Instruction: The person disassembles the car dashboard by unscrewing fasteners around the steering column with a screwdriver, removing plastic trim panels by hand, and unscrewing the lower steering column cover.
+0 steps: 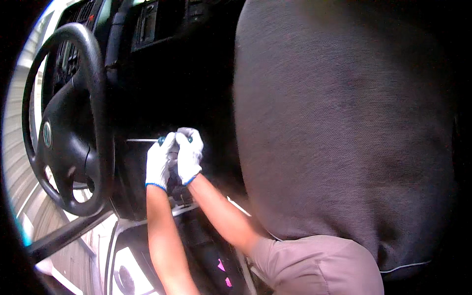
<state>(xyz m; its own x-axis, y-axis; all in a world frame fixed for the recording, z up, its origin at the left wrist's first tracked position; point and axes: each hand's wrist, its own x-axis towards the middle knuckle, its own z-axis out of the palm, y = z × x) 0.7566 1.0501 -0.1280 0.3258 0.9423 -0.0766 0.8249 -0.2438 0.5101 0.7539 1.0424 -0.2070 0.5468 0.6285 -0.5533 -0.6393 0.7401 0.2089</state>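
Observation:
Both my hands wear white knit gloves with blue cuffs and meet below the steering wheel's right side. A screwdriver (143, 140) with a thin metal shaft lies level between them, its tip to the left. My left hand (159, 161) is closed round the front of its dark green handle, where the shaft begins. Close against it, my right hand (190, 156) is closed on the rear of the handle, and a bit of green shows between its fingers. The gloves cover most of the handle. The shaft's tip ends near a dark panel (130, 172), and I cannot tell whether it touches.
A black steering wheel (101, 123) stands at the left. The large dark grey fabric seat (344, 137) fills the right. Dashboard vents and a console (147, 24) are at the top. Below lies an open door (196, 231) with pink marks. The footwell is in deep shadow.

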